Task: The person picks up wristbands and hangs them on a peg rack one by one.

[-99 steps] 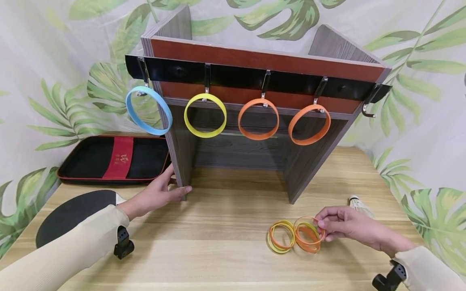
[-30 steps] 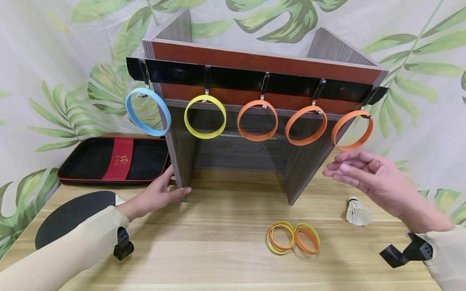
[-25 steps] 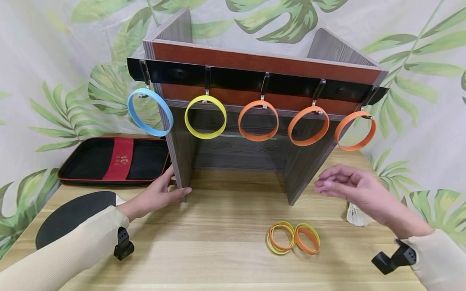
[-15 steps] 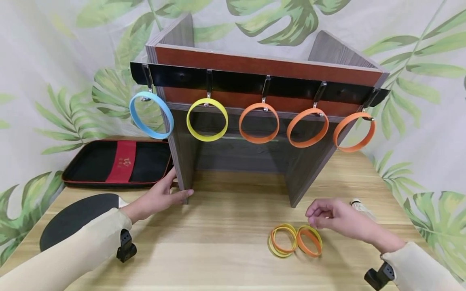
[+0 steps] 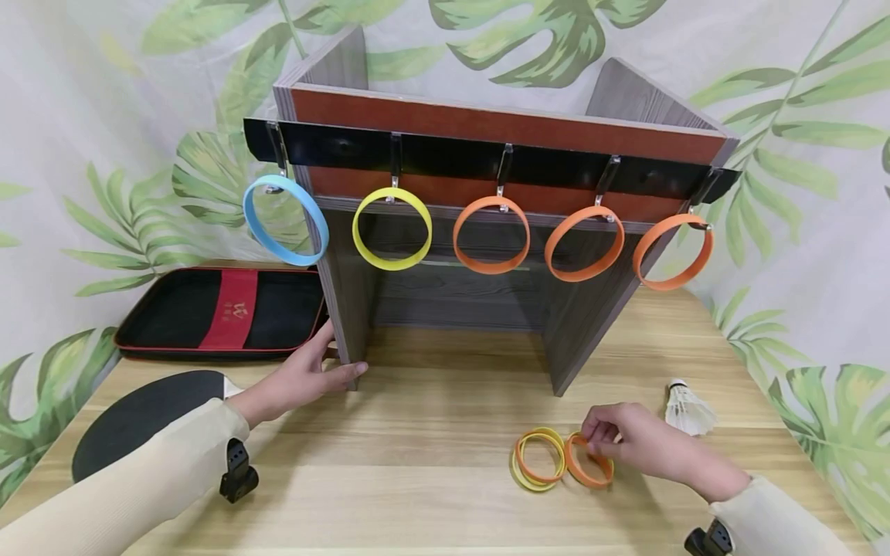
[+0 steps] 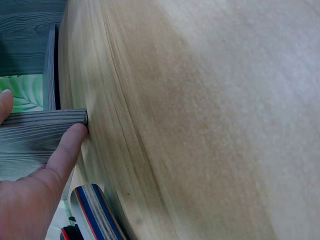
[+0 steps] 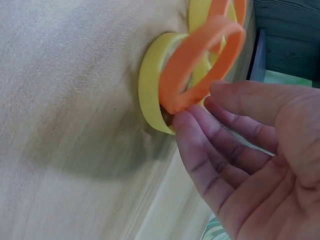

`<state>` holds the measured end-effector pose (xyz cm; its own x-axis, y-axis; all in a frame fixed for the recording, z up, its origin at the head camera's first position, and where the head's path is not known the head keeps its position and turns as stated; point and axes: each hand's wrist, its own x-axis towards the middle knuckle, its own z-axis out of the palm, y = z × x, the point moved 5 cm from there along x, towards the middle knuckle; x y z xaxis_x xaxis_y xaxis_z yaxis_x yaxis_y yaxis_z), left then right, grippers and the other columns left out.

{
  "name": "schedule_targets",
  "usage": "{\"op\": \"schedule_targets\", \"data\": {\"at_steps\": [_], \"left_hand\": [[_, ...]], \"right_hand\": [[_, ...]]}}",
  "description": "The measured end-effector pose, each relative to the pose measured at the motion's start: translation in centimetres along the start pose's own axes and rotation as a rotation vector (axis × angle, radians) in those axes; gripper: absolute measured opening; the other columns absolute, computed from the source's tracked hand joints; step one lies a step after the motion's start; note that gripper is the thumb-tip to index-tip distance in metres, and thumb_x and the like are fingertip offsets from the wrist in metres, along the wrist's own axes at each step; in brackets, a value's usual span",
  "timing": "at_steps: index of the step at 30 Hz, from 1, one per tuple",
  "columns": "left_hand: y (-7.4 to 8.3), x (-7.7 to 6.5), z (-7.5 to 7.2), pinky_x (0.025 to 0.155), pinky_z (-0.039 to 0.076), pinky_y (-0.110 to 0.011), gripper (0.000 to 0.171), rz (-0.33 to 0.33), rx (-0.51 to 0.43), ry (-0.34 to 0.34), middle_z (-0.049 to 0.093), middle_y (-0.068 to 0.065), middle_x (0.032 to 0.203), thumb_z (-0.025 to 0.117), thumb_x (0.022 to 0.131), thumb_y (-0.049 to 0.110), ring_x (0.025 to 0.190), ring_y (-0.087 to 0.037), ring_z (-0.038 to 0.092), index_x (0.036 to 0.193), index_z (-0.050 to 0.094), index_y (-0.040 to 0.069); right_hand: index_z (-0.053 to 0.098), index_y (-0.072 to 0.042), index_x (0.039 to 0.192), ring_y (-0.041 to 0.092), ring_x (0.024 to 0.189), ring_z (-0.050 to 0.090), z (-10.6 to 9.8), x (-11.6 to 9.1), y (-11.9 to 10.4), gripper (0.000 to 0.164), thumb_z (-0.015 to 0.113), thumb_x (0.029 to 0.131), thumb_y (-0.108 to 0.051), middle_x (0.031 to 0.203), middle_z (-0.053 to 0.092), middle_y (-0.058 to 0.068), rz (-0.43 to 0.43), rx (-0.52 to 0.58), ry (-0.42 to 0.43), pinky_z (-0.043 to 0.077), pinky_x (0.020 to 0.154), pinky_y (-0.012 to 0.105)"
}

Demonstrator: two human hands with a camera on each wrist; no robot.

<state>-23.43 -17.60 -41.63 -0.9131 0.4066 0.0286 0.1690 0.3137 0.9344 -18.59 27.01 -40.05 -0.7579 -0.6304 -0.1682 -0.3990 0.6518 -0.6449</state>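
My left hand point(image 5: 299, 382) grips the lower front edge of the grey wooden stand's left side panel point(image 5: 348, 286), thumb on the inner side. My right hand point(image 5: 643, 440) pinches an orange silicone wristband point(image 7: 187, 57) low over the table. In the right wrist view that band stands tilted inside a yellow wristband point(image 7: 148, 85). Left of it, another pair, orange and yellow wristbands point(image 5: 519, 472), lies overlapped. From the stand's black hook rail point(image 5: 452, 154) hang a blue wristband point(image 5: 306, 260), a yellow one point(image 5: 392, 265) and three orange ones, the rightmost orange wristband point(image 5: 664, 285) at the end hook.
A black case with a red strap point(image 5: 229, 309) lies left of the stand. Under my left forearm is a black table tennis bat point(image 5: 139, 417). A shuttlecock point(image 5: 688, 409) lies beyond my right hand. Leaf-patterned cloth point(image 5: 799, 69) hangs behind the wooden table point(image 5: 417, 494).
My right hand brought an orange wristband up to the rightmost hook, where it now hangs, then came back down to the bands on the table. My left hand stayed on the panel.
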Motion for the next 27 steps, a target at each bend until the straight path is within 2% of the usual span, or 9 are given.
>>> {"op": "schedule_targets", "data": {"at_steps": [6,13,20,27], "left_hand": [[0.14,-0.05,0.0,0.091,0.062,-0.033,0.094,-0.005,0.006,-0.001,0.008,-0.016,0.176,0.068,0.103,0.018,0.151,-0.048,0.028,0.17,0.004,0.031],[0.18,0.05,0.04,0.091,0.064,-0.043,0.094,-0.005,-0.003,-0.003,0.006,-0.016,0.176,0.068,0.103,0.017,0.15,-0.048,0.03,0.17,0.004,0.031],[0.01,0.05,0.05,0.092,0.063,-0.047,0.094,-0.022,-0.023,-0.009,0.007,-0.016,0.176,0.068,0.103,0.017,0.15,-0.048,0.029,0.169,0.004,0.031],[0.11,0.03,-0.13,0.094,0.061,-0.038,0.096,-0.017,0.021,0.0,0.007,-0.014,0.176,0.07,0.102,0.019,0.153,-0.046,0.025,0.169,0.003,0.034]], "right_hand": [[0.07,-0.005,0.096,-0.006,0.078,0.057,0.26,0.3,0.03,0.006,0.072,0.094,0.0,0.085,0.07,-0.005,-0.015,-0.061,0.033,0.054,0.066,0.021],[0.07,-0.006,0.093,-0.006,0.075,0.056,0.32,0.63,0.06,0.013,0.066,0.09,0.006,0.082,0.071,-0.004,0.031,-0.082,0.052,0.053,0.065,0.021],[0.073,-0.008,0.09,-0.006,0.074,0.056,0.51,0.83,0.09,0.008,0.071,0.094,-0.001,0.083,0.072,-0.003,0.058,-0.097,0.047,0.053,0.063,0.02],[0.073,-0.012,0.088,-0.006,0.07,0.051,0.64,0.89,0.15,0.01,0.071,0.096,-0.005,0.081,0.068,-0.006,0.038,-0.121,0.038,0.048,0.061,0.019]]}}
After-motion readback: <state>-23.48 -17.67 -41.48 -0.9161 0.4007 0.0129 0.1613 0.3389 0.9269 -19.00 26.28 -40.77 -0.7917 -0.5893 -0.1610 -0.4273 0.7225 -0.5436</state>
